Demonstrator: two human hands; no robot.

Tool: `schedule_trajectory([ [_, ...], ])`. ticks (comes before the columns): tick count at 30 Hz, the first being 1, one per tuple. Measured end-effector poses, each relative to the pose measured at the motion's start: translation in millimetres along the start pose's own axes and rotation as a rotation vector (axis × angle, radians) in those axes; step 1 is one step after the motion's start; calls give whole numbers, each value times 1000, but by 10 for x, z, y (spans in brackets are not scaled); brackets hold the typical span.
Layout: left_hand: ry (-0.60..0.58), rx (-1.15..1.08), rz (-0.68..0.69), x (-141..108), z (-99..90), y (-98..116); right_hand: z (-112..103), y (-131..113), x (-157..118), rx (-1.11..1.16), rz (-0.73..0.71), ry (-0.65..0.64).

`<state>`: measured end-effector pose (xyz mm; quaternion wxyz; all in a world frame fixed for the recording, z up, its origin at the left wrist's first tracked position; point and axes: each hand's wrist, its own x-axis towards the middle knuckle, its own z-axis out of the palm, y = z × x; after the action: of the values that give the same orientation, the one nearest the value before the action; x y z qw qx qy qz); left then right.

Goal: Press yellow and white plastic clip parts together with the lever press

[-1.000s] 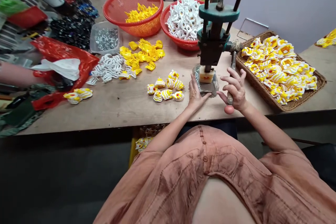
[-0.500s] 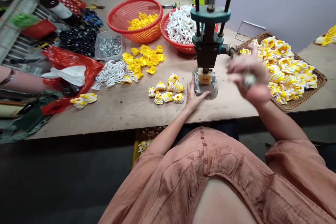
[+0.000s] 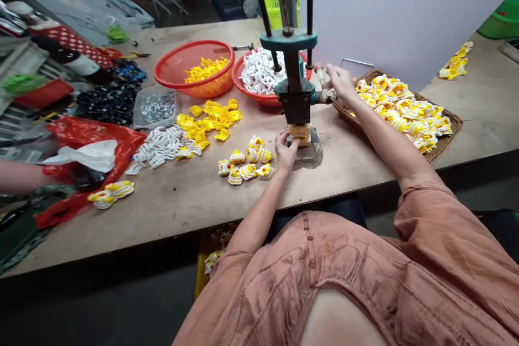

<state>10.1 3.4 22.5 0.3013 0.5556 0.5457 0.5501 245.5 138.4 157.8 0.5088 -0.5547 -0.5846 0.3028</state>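
Note:
A hand press (image 3: 298,86) with a teal frame stands on the wooden table. At its foot, my left hand (image 3: 286,148) is closed with its fingers against the pale block (image 3: 300,135) under the ram; whatever it pinches is too small to make out. My right hand (image 3: 338,81) is wrapped round the wrapped press handle (image 3: 323,77), behind and to the right of the press. Several yellow-and-white striped pieces (image 3: 248,172) lie just left of my left hand.
Red baskets hold yellow parts (image 3: 206,69) and white parts (image 3: 261,73). A wicker tray (image 3: 456,127) of striped pieces stands right. Yellow parts (image 3: 211,121), white parts (image 3: 160,146), a tub of metal bits (image 3: 158,107) and a red bag (image 3: 125,146) are left.
My right hand has moved up and left, swinging the handle away behind the press. My left hand has gone from lying spread on the base to closed fingers at the block. The view has shifted.

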Motion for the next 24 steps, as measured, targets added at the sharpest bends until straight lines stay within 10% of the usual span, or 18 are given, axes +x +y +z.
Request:
schedule_trajectory([
  [7, -132, 119, 56, -135, -570, 211, -780, 418, 113, -626, -165, -29],
  [15, -149, 538, 161, 117, -1635, 190, -599, 860, -127, -750, -214, -99],
  [20, -145, 514, 296, 19, -1464, 498, -714, 704, -50, -703, -172, -54],
  [24, -193, 300, 407, -326, -1023, 809, -813, 395, -551, -555, -193, 48],
])
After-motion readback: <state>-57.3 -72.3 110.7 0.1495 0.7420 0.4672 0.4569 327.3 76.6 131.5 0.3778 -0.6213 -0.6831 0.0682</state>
